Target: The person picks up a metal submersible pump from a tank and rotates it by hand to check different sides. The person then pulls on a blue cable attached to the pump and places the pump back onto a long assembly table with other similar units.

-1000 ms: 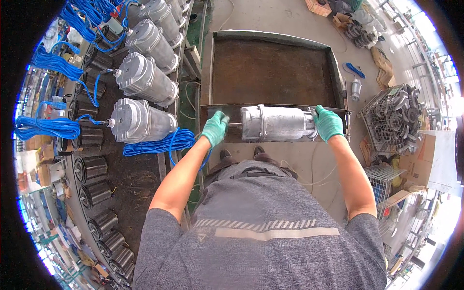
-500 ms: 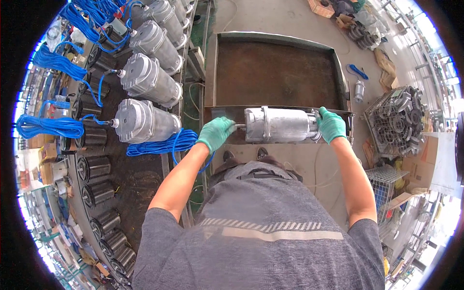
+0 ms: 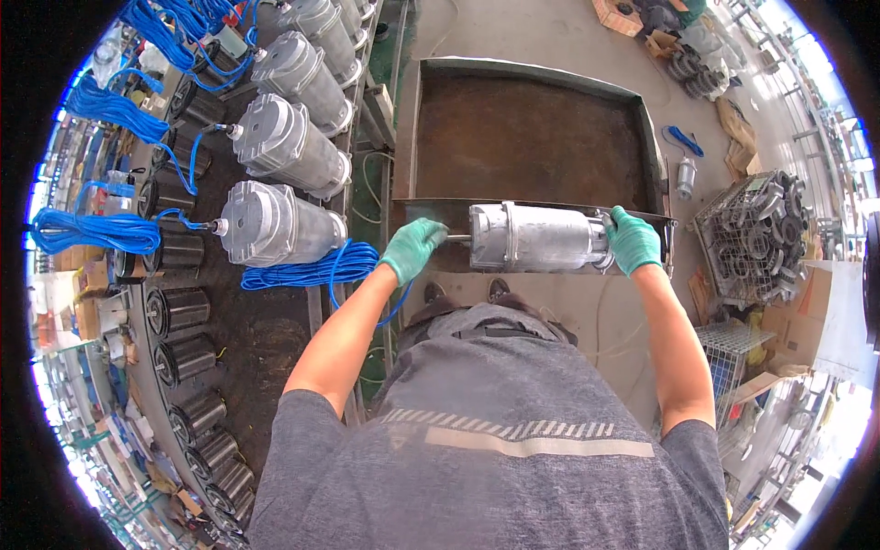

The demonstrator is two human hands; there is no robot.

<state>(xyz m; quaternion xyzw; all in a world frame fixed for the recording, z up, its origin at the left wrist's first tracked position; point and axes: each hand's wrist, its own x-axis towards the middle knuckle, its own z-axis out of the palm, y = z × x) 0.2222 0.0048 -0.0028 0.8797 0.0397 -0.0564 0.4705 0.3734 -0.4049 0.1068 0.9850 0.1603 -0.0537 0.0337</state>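
A silver cylindrical pump body (image 3: pixel 545 236) lies on its side, left to right, at the near edge of a shallow rusty metal tray (image 3: pixel 541 70). My right hand (image 3: pixel 634 240), in a green glove, is closed round its right end, thumb side on the flanged rim. From its left end a thin metal rod (image 3: pixel 459 237) sticks out. My left hand (image 3: pixel 412 249), also gloved in green, has its fingers closed on the outer end of that rod. What the glove covers of the rod is hidden.
On the left bench (image 3: pixel 275 357) stand similar pump bodies (image 3: pixel 280 223) with coiled blue cables (image 3: pixel 96 231), beside dark motor cylinders (image 3: pixel 179 312). At right are a wire basket (image 3: pixel 752 234) of metal parts and a small pump (image 3: pixel 686 177) on the floor.
The view has shifted slightly. A little more of the rod shows between my left hand and the pump body. Both hands keep their holds.
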